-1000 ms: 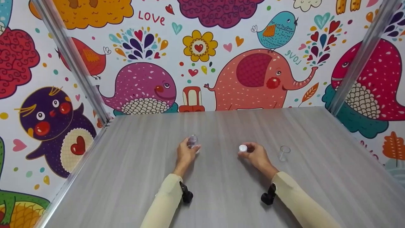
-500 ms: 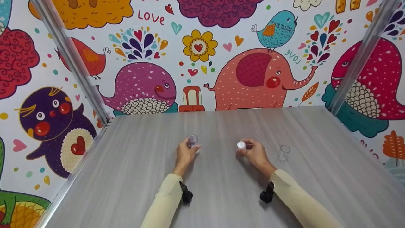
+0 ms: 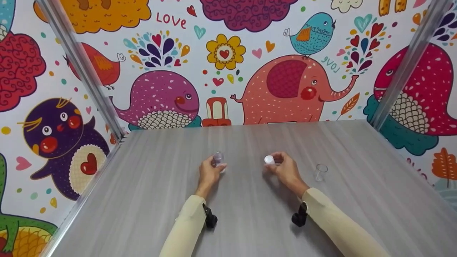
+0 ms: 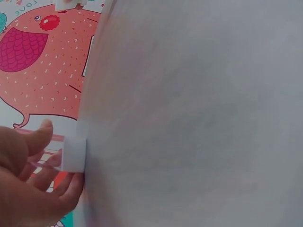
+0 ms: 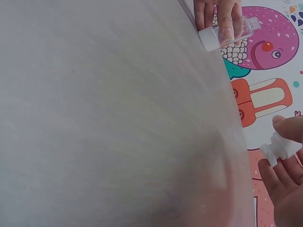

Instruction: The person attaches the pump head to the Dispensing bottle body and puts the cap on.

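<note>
My left hand (image 3: 208, 175) grips a small clear bottle (image 3: 218, 157) near the table's middle. In the right wrist view the bottle (image 5: 241, 32) shows a white base (image 5: 209, 39) toward the table and a bare, narrow neck at its other end. My right hand (image 3: 288, 172) pinches a white pump head (image 3: 269, 160) between thumb and fingers, a short way to the right of the bottle and apart from it. The pump head (image 5: 278, 148) has a stepped, narrower end in the right wrist view; fingers cover part of it.
A clear, cup-shaped cap (image 3: 321, 172) stands on the grey wood-grain table (image 3: 250, 221), right of my right hand. Patterned walls (image 3: 228, 82) with metal posts (image 3: 85, 71) border the back and sides. Each wrist carries a black camera (image 3: 210, 217).
My right hand has moved slightly left and away from me with the pump head, tilting it a little. The left hand and bottle hold still, and the clear cap stays put.
</note>
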`<state>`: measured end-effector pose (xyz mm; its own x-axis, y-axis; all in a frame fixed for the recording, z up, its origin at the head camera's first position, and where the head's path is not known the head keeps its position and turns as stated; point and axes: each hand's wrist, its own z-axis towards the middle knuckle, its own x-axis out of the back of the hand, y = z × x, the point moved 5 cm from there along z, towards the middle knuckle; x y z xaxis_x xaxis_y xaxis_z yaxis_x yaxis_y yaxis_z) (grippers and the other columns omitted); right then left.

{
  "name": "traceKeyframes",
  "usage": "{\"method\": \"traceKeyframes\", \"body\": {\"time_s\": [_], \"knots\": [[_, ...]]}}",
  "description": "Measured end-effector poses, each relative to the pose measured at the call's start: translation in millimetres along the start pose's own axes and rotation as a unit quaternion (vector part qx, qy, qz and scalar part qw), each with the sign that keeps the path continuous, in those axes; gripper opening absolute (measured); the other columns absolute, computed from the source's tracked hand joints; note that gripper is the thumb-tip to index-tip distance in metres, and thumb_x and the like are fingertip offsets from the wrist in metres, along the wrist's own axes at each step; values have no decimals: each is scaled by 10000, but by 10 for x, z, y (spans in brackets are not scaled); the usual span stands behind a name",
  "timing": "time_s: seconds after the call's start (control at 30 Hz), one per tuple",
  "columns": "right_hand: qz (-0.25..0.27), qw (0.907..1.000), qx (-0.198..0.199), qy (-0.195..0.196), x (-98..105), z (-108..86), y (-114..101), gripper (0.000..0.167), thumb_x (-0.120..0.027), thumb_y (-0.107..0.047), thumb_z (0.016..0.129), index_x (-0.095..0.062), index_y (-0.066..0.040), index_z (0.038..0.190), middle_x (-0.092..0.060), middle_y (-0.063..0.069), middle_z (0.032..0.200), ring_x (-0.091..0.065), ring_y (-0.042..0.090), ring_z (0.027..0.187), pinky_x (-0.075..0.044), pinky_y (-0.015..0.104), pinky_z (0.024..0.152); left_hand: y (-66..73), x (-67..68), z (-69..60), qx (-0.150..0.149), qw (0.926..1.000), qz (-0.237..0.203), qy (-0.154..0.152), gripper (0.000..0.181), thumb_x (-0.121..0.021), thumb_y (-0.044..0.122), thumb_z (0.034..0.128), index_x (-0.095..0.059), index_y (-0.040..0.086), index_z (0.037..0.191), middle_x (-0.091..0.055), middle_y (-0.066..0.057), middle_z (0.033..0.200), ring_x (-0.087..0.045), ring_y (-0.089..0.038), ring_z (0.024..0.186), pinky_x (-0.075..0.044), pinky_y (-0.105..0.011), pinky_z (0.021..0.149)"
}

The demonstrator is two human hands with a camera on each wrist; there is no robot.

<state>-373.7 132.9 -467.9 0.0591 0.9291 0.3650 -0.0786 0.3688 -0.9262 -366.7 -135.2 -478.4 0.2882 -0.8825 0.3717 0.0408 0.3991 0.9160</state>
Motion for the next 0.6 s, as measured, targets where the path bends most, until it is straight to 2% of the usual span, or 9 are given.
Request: {"method": "traceKeyframes", "body": {"time_s": [0.27, 0.5, 0.6], "knots": [[-168, 9997, 178, 9, -41, -2, -93, 345, -767, -37, 842, -609, -26, 1149, -673, 154, 1145, -635, 260, 1069, -527, 346, 877, -12, 18, 30, 116, 9999, -1, -30, 347, -758, 53, 856, -673, -51, 1176, -717, -229, 1154, -698, -324, 1061, -557, -418, 922], [-273, 9988, 413, 47, -57, -7, -140, 333, -778, -40, 831, -627, -16, 1126, -686, 161, 1104, -644, 268, 1035, -527, 363, 871, 26, 28, 27, -139, 9992, 372, 15, 326, -788, 90, 834, -694, -50, 1113, -737, -229, 1086, -701, -324, 1024, -547, -439, 909], [-294, 9981, 537, 54, -72, 13, -163, 330, -791, -33, 813, -637, -6, 1103, -699, 164, 1081, -653, 269, 1024, -529, 365, 866, 15, 26, 22, -80, 9993, 372, -27, 328, -786, 91, 837, -693, -49, 1119, -734, -226, 1100, -698, -322, 1035, -544, -441, 921]]}}
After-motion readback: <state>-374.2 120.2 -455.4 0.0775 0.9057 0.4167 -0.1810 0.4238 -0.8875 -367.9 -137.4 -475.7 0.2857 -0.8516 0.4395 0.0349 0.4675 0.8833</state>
